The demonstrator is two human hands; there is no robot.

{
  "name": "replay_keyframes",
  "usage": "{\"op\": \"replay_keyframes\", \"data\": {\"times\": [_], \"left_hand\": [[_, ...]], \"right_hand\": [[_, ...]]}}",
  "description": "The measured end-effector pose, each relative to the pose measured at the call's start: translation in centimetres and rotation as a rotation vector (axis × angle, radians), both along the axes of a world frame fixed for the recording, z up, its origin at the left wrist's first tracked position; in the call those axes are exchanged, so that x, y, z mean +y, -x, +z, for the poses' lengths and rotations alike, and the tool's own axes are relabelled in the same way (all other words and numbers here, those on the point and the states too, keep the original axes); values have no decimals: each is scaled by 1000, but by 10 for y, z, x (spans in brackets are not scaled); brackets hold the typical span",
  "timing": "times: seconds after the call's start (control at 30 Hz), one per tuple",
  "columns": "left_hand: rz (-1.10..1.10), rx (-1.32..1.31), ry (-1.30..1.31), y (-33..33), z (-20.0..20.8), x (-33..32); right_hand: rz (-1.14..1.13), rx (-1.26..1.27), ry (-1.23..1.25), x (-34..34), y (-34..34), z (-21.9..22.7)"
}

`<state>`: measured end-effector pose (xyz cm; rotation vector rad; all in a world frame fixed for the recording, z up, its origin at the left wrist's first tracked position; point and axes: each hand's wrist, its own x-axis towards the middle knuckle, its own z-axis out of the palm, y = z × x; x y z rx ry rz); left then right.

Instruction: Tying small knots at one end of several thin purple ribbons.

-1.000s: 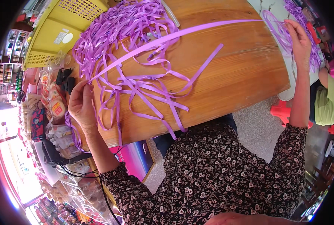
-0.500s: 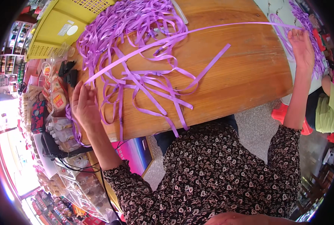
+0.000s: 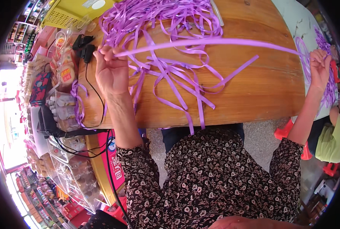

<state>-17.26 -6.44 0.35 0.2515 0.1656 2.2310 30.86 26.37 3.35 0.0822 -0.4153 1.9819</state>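
Two bare hands are seen in the head view, each at one end of a purple ribbon strip (image 3: pixel 216 41). The strip spans above the wooden table (image 3: pixel 261 91), bowed slightly upward, from near the table's left edge to just beyond its right edge. The left hand (image 3: pixel 112 72) is raised near the left edge, fingers curled, the strip pinched at the fingertips. The right hand (image 3: pixel 319 68) is outside the right edge, thumb and fingers closed on the strip; the exact contact appears small and blurred here.

A heap of purple ribbons (image 3: pixel 158 19) covers the table's far left part, beside a yellow basket (image 3: pixel 68 17) at the far left corner. Loose ribbon lengths (image 3: pixel 172 86) fan out from it, two ends reaching the near edge. A black adapter (image 3: pixel 87 52) lies at the left edge, just beside the left hand. Further purple ribbons (image 3: pixel 323 41) lie on a white tabletop (image 3: pixel 290 15) past the right edge.
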Motion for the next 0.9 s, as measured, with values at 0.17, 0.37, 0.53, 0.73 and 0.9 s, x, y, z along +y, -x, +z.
{"op": "replay_keyframes", "data": {"times": [0.17,0.37,0.53,0.73,0.9], "left_hand": [[145,494,423,-71,24,33],[-18,674,411,-116,25,38],[-79,686,404,-136,39,39],[-139,699,276,-140,34,40],[78,1052,468,-151,32,37]], "right_hand": [[-26,-509,-223,-34,41,0],[-151,-1209,-771,-133,147,24],[-327,-969,-1303,-149,185,16],[-209,-821,-1018,-177,204,14],[-162,-768,-1094,-170,204,14]]}}
